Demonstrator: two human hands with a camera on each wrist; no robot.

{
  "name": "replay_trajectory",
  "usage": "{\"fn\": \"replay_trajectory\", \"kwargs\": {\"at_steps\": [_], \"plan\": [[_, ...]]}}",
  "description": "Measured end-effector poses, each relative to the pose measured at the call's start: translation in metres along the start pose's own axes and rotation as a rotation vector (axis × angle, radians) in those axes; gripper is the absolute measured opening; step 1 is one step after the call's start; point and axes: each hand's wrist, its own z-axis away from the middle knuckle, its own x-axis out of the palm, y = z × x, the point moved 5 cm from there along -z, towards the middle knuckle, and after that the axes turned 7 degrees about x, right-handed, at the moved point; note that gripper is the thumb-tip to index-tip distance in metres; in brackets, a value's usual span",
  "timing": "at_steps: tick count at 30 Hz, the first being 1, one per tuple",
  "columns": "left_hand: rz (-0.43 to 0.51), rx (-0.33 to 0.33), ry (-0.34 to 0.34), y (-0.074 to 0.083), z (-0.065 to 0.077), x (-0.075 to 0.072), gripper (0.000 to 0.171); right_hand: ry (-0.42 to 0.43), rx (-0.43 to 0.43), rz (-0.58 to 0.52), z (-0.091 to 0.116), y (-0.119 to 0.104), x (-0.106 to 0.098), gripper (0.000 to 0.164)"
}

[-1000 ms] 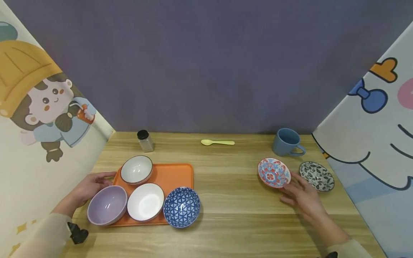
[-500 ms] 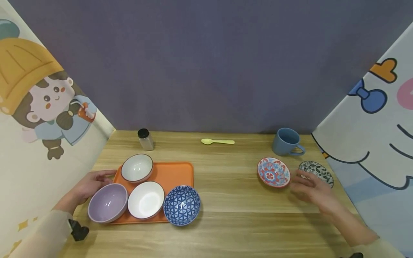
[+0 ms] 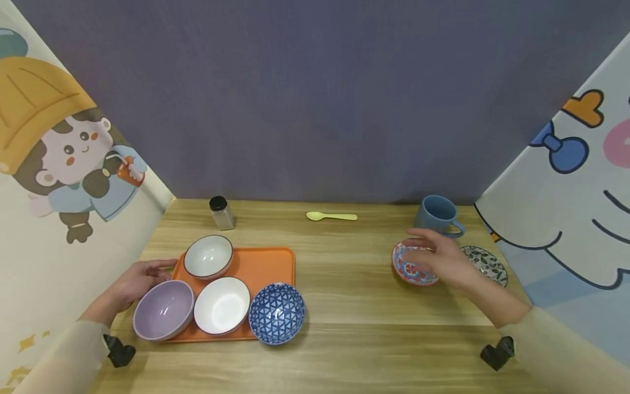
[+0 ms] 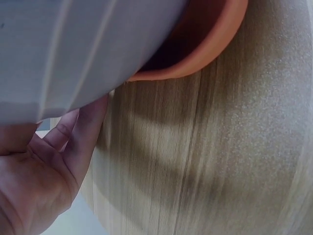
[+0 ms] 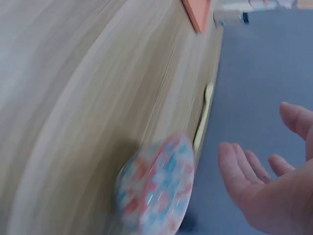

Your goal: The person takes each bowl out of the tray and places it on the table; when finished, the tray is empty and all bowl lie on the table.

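In the head view my left hand (image 3: 135, 282) lies at the left side of the orange tray (image 3: 266, 262), beside a purple bowl (image 3: 164, 309). Its fingers reach out past the bowl; the left wrist view has their tips partly hidden behind the bowl's ribbed wall (image 4: 73, 54). My right hand (image 3: 443, 260), blurred, hovers over a small red-and-blue patterned dish (image 3: 410, 273) and covers part of it. Seen from the right wrist, this hand (image 5: 274, 181) has spread fingers with nothing between them, apart from the dish (image 5: 166, 191).
A brown-rimmed bowl (image 3: 209, 257), a white bowl (image 3: 222, 306) and a blue triangle-patterned bowl (image 3: 277, 314) share the tray. Farther back are a black-capped jar (image 3: 222, 214), a yellow spoon (image 3: 332, 216) and a blue mug (image 3: 435, 214). A leaf-patterned dish (image 3: 487, 265) sits at the right.
My right hand left the red-and-blue dish's right edge, drew back toward the leaf-patterned dish, then came forward and left over the red-and-blue one. The left hand stayed put.
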Motion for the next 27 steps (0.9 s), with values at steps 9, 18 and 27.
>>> {"fn": "replay_trajectory", "kwargs": {"at_steps": [9,18,27], "plan": [[-0.023,-0.002,0.0,0.0,0.001,-0.001,0.056,-0.212,-0.117,-0.139,-0.054,-0.054,0.082,0.065],[-0.037,0.006,-0.004,0.001,0.0,-0.001,0.054,-0.356,-0.119,-0.126,-0.091,-0.094,0.16,0.059],[-0.05,0.013,0.006,0.007,0.0,-0.001,0.054,-0.448,-0.111,-0.072,-0.118,-0.119,0.223,0.06]]}}
